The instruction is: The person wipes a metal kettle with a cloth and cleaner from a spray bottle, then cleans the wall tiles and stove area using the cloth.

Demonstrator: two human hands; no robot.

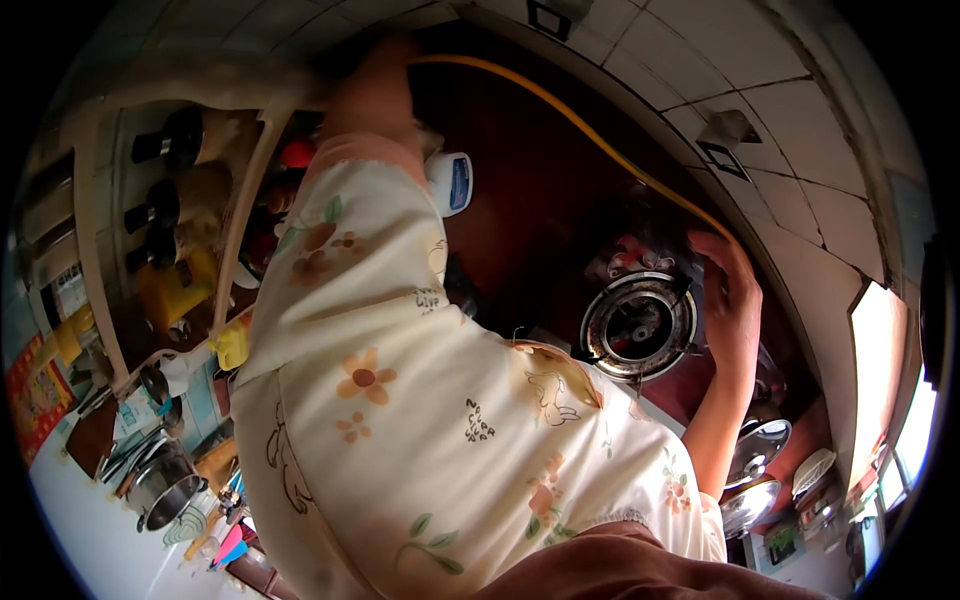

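Note:
My right hand is at the far side of a round gas burner, its fingers curled beside the burner's blackened fittings. A yellow hose runs along the wall edge and meets this hand near the knuckles; what lies inside the fingers is hidden. My left arm stretches to the top left, where my left hand is in deep shadow near the hose's other visible end. Its fingers are not distinguishable. A white bottle with a blue label stands next to the left forearm.
A rack with jars and utensils lines the left side. A metal pot is at lower left. Pot lids lie near my right elbow. The tiled wall borders the dark red counter. My patterned garment blocks much of the middle.

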